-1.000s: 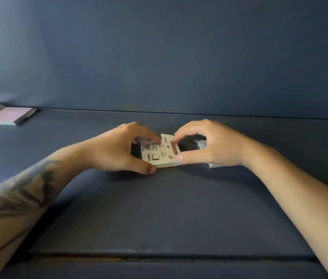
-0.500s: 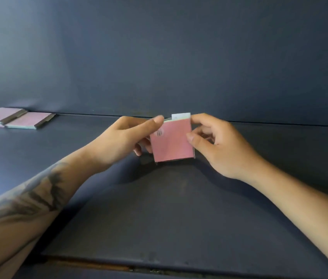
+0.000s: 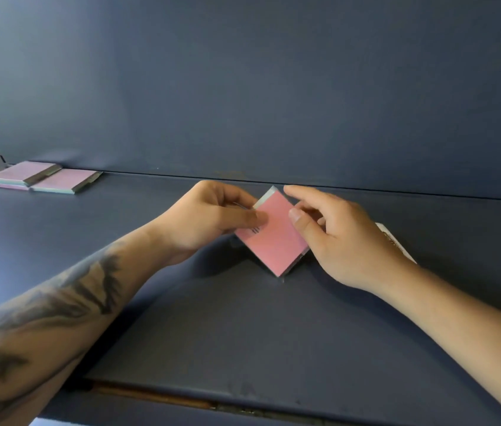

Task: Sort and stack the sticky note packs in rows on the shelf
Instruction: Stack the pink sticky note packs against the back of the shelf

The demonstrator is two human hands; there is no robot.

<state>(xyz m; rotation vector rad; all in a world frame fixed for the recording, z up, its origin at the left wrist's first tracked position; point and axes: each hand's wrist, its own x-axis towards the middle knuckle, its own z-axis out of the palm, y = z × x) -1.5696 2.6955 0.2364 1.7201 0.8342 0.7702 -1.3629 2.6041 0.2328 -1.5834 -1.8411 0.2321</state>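
Shelf (image 3: 58, 247): pink packs (image 3: 43, 178) at far left. Left hand (image 3: 209, 219) pinches pink pack (image 3: 272, 236), tilted on corner. Right hand (image 3: 344, 238): fingers loosely spread, thumb at pack's edge; grip unclear.

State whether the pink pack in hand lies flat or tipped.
Tipped: the pink pack stands diamond-wise on one corner, pinched by the left hand, right hand touching.
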